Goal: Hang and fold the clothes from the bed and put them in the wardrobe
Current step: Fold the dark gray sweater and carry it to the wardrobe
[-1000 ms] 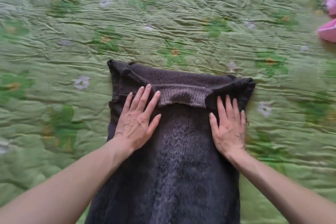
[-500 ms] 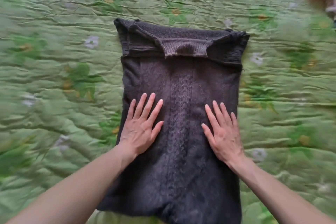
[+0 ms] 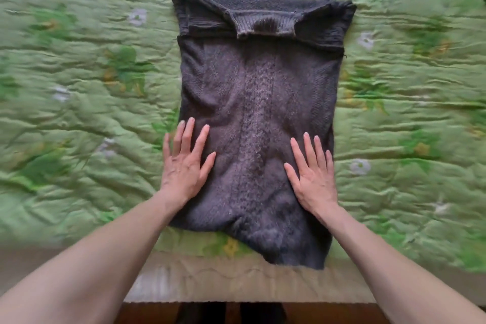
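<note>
Nearest the camera, two bare forearms are extended over the near edge of the bed, where a beige side panel (image 3: 236, 281) is seen below the quilt. The left hand (image 3: 184, 166) is laid flat, palm down, with fingers straight and slightly spread; its palm and thumb are rested on the lower left part of a dark grey knitted sweater (image 3: 257, 113), while its outer fingers are placed over the garment's left edge, above the quilt. The right hand (image 3: 313, 173) is likewise laid flat and palm down, fingers straight and a little apart, pressed on the lower right part of the sweater, just inside its right edge. Nothing is gripped by either hand. The sweater is spread lengthwise on a green floral quilted bedspread (image 3: 79, 87), its hem hung slightly over the near edge of the bed. A cable pattern is seen down its middle. At the far end, the sleeves are folded inward across the body, and the ribbed collar (image 3: 265, 25) is turned over them.
</note>
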The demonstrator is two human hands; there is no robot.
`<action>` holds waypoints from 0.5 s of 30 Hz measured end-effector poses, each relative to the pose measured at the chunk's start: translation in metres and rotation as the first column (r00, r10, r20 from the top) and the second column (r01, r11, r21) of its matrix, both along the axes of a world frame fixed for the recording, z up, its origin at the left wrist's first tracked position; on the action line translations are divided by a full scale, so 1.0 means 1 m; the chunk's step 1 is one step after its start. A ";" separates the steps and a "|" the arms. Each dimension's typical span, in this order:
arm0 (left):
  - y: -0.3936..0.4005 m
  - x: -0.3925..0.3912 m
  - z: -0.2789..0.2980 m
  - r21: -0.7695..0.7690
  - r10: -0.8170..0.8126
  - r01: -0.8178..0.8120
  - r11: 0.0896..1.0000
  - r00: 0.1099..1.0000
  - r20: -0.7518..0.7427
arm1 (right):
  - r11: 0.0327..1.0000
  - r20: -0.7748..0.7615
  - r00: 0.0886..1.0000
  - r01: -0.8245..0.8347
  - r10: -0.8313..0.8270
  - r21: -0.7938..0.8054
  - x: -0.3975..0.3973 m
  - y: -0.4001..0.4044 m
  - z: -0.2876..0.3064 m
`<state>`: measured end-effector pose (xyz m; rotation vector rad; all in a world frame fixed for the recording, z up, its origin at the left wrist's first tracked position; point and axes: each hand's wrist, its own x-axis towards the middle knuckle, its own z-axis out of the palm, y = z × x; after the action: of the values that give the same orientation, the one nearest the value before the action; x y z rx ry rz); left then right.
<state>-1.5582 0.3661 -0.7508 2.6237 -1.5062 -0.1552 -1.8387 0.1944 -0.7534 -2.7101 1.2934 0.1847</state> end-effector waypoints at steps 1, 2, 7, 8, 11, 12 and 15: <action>0.008 -0.006 0.004 -0.014 0.117 -0.118 0.993 0.992 -0.043 | 0.998 0.012 0.999 0.053 -0.053 0.020 -0.006 0.010 0.002; 0.017 -0.012 0.010 -0.026 0.214 -0.217 0.976 0.972 -0.094 | 0.993 0.023 0.994 0.104 -0.106 0.047 -0.012 0.021 0.005; 0.064 -0.028 0.036 0.068 0.442 -0.472 0.879 0.754 -0.486 | 0.913 0.212 0.903 0.317 -0.373 0.258 -0.037 0.065 0.027; 0.071 -0.027 0.041 0.155 0.498 -0.502 0.851 0.676 -0.544 | 0.852 0.254 0.830 0.408 -0.496 0.328 -0.036 0.070 0.038; 0.086 -0.025 0.055 0.312 0.527 -0.539 0.782 0.307 -0.792 | 0.502 0.198 0.504 0.590 -0.841 0.632 -0.042 0.085 0.063; 0.089 -0.026 0.060 0.362 0.521 -0.511 0.779 0.207 -0.828 | 0.359 0.115 0.417 0.571 -0.901 0.738 -0.045 0.088 0.069; 0.099 -0.027 0.072 0.452 0.543 -0.412 0.791 0.132 -0.829 | 0.223 -0.004 0.447 0.454 -0.894 0.862 -0.065 0.089 0.074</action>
<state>-1.5850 0.4648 -0.6790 2.0759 -0.1642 -1.4564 -1.9040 0.2835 -0.6795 -1.0677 1.6060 -0.0868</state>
